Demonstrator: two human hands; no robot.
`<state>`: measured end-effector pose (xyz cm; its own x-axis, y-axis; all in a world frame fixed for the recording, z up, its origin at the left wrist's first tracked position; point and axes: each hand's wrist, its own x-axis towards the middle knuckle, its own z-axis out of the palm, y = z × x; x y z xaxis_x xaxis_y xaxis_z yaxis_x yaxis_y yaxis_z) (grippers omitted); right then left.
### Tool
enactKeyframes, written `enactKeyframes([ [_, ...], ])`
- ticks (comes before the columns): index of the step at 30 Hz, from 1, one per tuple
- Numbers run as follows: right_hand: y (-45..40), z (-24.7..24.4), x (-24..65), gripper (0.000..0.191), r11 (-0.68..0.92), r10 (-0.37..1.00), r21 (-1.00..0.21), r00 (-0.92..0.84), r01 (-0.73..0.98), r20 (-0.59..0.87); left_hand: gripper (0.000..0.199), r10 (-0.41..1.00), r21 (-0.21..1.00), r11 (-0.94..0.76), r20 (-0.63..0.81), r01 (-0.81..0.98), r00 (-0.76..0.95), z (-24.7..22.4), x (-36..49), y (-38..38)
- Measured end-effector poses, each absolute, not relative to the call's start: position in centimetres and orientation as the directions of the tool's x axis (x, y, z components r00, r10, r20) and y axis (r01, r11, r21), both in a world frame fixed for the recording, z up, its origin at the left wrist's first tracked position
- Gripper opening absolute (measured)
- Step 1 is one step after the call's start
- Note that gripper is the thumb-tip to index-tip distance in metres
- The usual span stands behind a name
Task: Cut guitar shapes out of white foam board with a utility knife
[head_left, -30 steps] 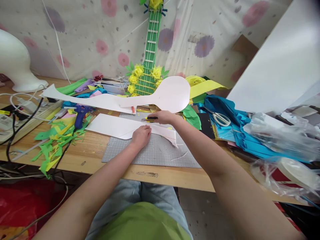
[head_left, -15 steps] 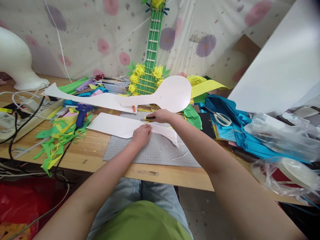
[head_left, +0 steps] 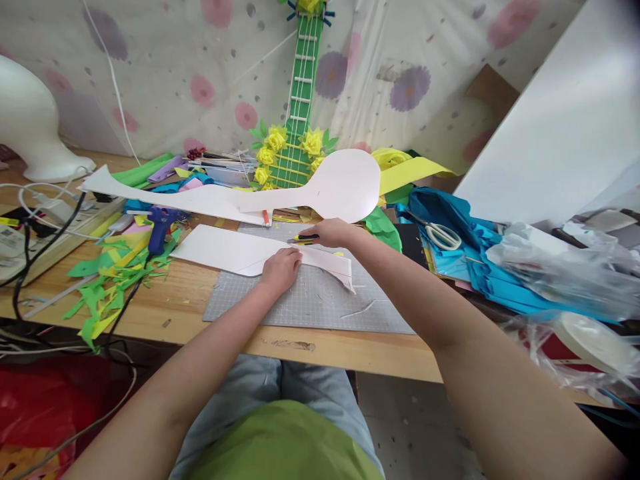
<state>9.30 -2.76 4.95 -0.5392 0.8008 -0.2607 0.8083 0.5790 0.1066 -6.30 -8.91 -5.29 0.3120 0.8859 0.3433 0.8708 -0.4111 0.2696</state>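
My right hand (head_left: pixel 330 232) is closed round a yellow-and-black utility knife (head_left: pixel 306 238), its blade pointing left along the far edge of a long white foam board piece (head_left: pixel 220 249). My left hand (head_left: pixel 281 268) presses on the middle of that board, fingers curled together and bearing down on its surface. A thin line is drawn on the board, whose right end narrows and curves. Part of the board rests on a grey cutting mat (head_left: pixel 300 303). Behind it lie a white paddle-shaped cutout (head_left: pixel 345 183) and a long, wavy white piece (head_left: pixel 175 199), overlapping.
A blue glue gun (head_left: pixel 161 227) lies left among green and yellow scraps (head_left: pixel 95 293). Scissors (head_left: pixel 443 237) sit on blue material at right. A green guitar-shaped craft (head_left: pixel 303 87) with yellow flowers stands behind. A power strip (head_left: pixel 75 220) and a white mannequin head (head_left: pixel 30 120) are far left.
The knife and my right hand have shifted slightly to the right along the board's far edge. My left hand stays on the board. The whole view has moved a little.
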Motion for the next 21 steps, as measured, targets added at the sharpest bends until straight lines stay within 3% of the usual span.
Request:
enactKeyframes([
  [12, -3.3, 4.0, 12.8, 0.045, 0.542, 0.826, 0.047, -0.521, 0.839, -0.217, 0.021, 0.885, 0.28, -0.416, 0.342, 0.865, 0.315, -5.2, -6.4, -8.8],
  [16, -3.2, 3.8, 11.7, 0.047, 0.496, 0.86, 0.0, -0.492, 0.868, -0.135, 0.021, 0.878, 0.274, -0.429, 0.351, 0.861, 0.326, -5.2, -6.4, -8.7],
  [21, -2.6, 3.4, 9.4, 0.044, 0.529, 0.839, 0.02, -0.519, 0.848, -0.165, 0.021, 0.88, 0.274, -0.424, 0.35, 0.863, 0.321, -5.1, -6.5, -8.8],
])
